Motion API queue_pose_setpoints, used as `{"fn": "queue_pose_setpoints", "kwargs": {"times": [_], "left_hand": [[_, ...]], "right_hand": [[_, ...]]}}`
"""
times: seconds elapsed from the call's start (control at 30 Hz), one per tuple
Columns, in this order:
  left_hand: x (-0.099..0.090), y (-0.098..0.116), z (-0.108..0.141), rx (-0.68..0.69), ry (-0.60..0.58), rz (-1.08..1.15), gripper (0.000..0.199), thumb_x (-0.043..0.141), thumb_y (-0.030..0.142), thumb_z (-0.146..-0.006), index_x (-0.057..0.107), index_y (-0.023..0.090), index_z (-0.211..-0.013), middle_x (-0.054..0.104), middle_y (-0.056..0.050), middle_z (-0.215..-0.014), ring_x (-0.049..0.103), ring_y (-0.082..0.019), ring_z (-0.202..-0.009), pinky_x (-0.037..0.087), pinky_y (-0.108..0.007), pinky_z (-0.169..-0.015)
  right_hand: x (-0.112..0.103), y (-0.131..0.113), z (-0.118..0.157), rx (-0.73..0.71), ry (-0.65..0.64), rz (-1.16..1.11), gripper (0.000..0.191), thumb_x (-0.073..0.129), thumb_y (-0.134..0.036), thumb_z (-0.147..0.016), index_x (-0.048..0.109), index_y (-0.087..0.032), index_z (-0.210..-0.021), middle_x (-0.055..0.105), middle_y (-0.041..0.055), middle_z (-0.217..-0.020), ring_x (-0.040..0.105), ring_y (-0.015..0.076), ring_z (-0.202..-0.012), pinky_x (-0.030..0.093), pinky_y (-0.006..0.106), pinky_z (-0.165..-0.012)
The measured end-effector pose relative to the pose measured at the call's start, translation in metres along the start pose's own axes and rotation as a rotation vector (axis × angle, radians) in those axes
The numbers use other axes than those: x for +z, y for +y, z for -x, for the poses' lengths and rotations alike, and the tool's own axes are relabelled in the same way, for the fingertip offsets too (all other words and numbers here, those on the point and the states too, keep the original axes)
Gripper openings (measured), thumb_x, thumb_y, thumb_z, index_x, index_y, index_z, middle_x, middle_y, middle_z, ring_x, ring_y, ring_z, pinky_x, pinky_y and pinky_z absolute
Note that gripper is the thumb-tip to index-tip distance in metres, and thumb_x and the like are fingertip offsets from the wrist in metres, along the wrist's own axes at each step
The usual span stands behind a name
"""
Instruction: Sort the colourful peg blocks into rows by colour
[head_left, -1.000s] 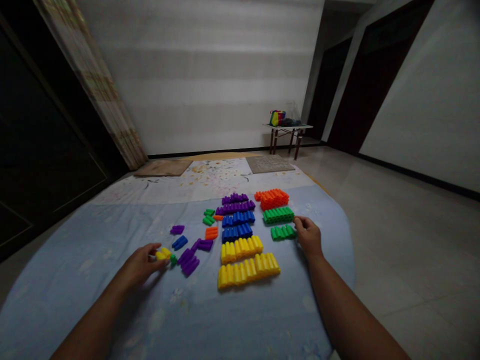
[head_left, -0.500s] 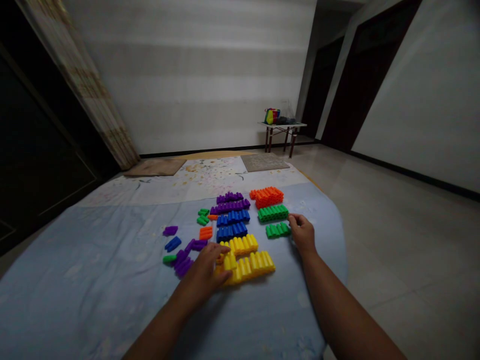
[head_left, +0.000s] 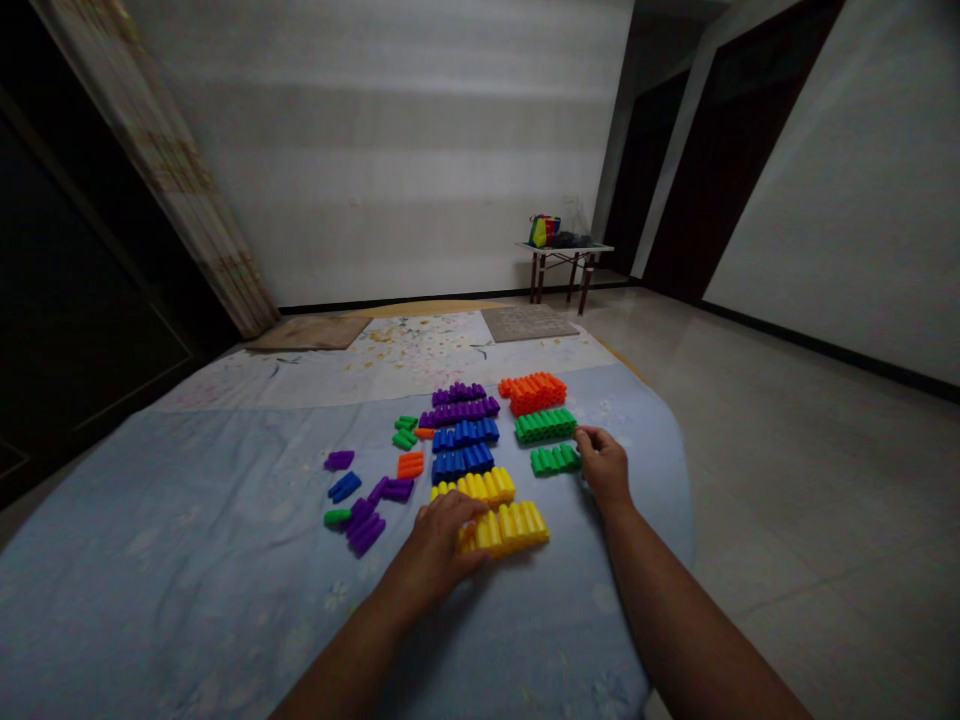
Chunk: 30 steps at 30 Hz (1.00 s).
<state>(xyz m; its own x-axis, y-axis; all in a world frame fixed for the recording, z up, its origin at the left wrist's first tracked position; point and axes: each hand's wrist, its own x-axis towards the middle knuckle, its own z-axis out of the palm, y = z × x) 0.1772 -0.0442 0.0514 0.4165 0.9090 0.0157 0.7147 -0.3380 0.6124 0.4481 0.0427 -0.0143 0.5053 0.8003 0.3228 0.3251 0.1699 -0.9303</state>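
Reaching the near yellow row (head_left: 517,525), my left hand (head_left: 442,535) is coming down over its left end. That is making the end hard to see, so the yellow bits there are hiding under my fingers. My thumb is sitting low at the near side, and my fingers are bending over the top, with some room between. I can't tell if I am gripping a yellow bit or just touching the row.

My right hand (head_left: 604,468) is resting by the right ends of the big green block (head_left: 545,426) and the short green row (head_left: 553,460). Its thumb and pointing finger are staying close together, but I can't tell if they are pinching a bit.

The yellow rows are lying nearest me on the blue cloth (head_left: 225,560), and the far yellow row (head_left: 487,485) is showing just behind my left hand. Past it, the blue rows (head_left: 465,460) and the purple rows (head_left: 459,412) are lining up. The orange pile (head_left: 536,393) is sitting behind the green block. Off to the left, loose purple bits (head_left: 366,535), a blue bit (head_left: 345,487), an orange bit (head_left: 410,465) and a green bit (head_left: 337,517) are lying about.
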Motion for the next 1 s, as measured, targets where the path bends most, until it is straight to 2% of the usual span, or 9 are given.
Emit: {"fn": "queue_pose_setpoints", "kwargs": {"times": [0.27, 0.37, 0.5, 0.6, 0.67, 0.77, 0.83, 0.9, 1.0], "left_hand": [[0.001, 0.003, 0.000, 0.013, 0.011, -0.028, 0.053, 0.071, 0.036, -0.063, 0.057, 0.026, -0.114, 0.058, -0.007, -0.117, 0.049, -0.027, -0.113, 0.035, -0.045, -0.096], [-0.012, -0.004, 0.006, -0.032, 0.114, -0.033, 0.051, 0.067, 0.043, -0.066, 0.058, 0.024, -0.112, 0.059, -0.008, -0.117, 0.049, -0.026, -0.113, 0.036, -0.045, -0.097], [-0.042, -0.031, 0.017, -0.132, 0.309, -0.068, 0.035, 0.051, 0.044, -0.078, 0.062, 0.022, -0.103, 0.063, -0.007, -0.105, 0.057, -0.022, -0.101, 0.041, -0.043, -0.092], [-0.064, -0.062, 0.026, -0.223, 0.463, -0.117, 0.032, 0.048, 0.042, -0.078, 0.064, 0.019, -0.094, 0.065, -0.007, -0.096, 0.060, -0.021, -0.091, 0.046, -0.039, -0.086], [-0.074, -0.085, 0.033, -0.271, 0.507, -0.150, 0.031, 0.050, 0.039, -0.076, 0.065, 0.018, -0.094, 0.065, -0.008, -0.097, 0.060, -0.022, -0.092, 0.046, -0.038, -0.086], [-0.080, -0.113, 0.043, -0.326, 0.401, -0.179, 0.034, 0.048, 0.032, -0.074, 0.064, 0.019, -0.101, 0.064, -0.009, -0.106, 0.058, -0.023, -0.102, 0.043, -0.038, -0.090], [-0.082, -0.122, 0.047, -0.361, 0.303, -0.184, 0.037, 0.047, 0.030, -0.074, 0.063, 0.019, -0.105, 0.062, -0.009, -0.111, 0.055, -0.023, -0.107, 0.041, -0.038, -0.093], [-0.083, -0.124, 0.050, -0.388, 0.245, -0.186, 0.037, 0.047, 0.031, -0.074, 0.063, 0.020, -0.105, 0.062, -0.008, -0.113, 0.054, -0.023, -0.109, 0.038, -0.037, -0.094], [-0.086, -0.119, 0.049, -0.443, 0.238, -0.186, 0.038, 0.048, 0.037, -0.074, 0.062, 0.020, -0.104, 0.064, -0.007, -0.106, 0.057, -0.023, -0.102, 0.040, -0.035, -0.088]], "right_hand": [[-0.001, 0.001, 0.001, 0.007, -0.012, 0.018, 0.039, 0.055, -0.050, -0.071, 0.066, -0.015, -0.084, 0.067, 0.0075, -0.078, 0.060, 0.0194, -0.073, 0.045, 0.031, -0.070], [-0.002, 0.001, 0.002, 0.028, -0.016, 0.036, 0.039, 0.055, -0.049, -0.071, 0.066, -0.015, -0.085, 0.067, 0.0072, -0.078, 0.060, 0.0193, -0.071, 0.045, 0.031, -0.069], [-0.003, -0.001, 0.002, 0.051, -0.016, 0.050, 0.038, 0.056, -0.048, -0.071, 0.066, -0.015, -0.086, 0.067, 0.0071, -0.079, 0.060, 0.0197, -0.073, 0.045, 0.031, -0.071], [-0.004, -0.002, 0.003, 0.045, -0.024, 0.057, 0.039, 0.056, -0.050, -0.071, 0.066, -0.015, -0.086, 0.067, 0.0071, -0.078, 0.060, 0.0199, -0.073, 0.045, 0.031, -0.070], [-0.004, -0.003, 0.004, 0.030, -0.028, 0.063, 0.041, 0.056, -0.052, -0.070, 0.066, -0.015, -0.085, 0.067, 0.0070, -0.077, 0.060, 0.0197, -0.071, 0.045, 0.031, -0.070], [-0.003, -0.003, 0.004, 0.016, -0.021, 0.067, 0.044, 0.056, -0.055, -0.069, 0.067, -0.015, -0.084, 0.067, 0.0072, -0.077, 0.060, 0.0196, -0.071, 0.045, 0.031, -0.069], [-0.003, -0.004, 0.004, 0.015, -0.016, 0.064, 0.046, 0.056, -0.056, -0.069, 0.067, -0.015, -0.084, 0.068, 0.0074, -0.077, 0.060, 0.0198, -0.070, 0.045, 0.031, -0.068], [-0.003, -0.004, 0.004, 0.015, -0.016, 0.062, 0.047, 0.056, -0.057, -0.068, 0.067, -0.015, -0.084, 0.068, 0.0076, -0.077, 0.060, 0.0201, -0.071, 0.045, 0.032, -0.069], [-0.003, -0.003, 0.004, 0.009, -0.024, 0.065, 0.046, 0.056, -0.057, -0.068, 0.067, -0.015, -0.084, 0.068, 0.0078, -0.078, 0.060, 0.0206, -0.072, 0.045, 0.032, -0.069]]}}
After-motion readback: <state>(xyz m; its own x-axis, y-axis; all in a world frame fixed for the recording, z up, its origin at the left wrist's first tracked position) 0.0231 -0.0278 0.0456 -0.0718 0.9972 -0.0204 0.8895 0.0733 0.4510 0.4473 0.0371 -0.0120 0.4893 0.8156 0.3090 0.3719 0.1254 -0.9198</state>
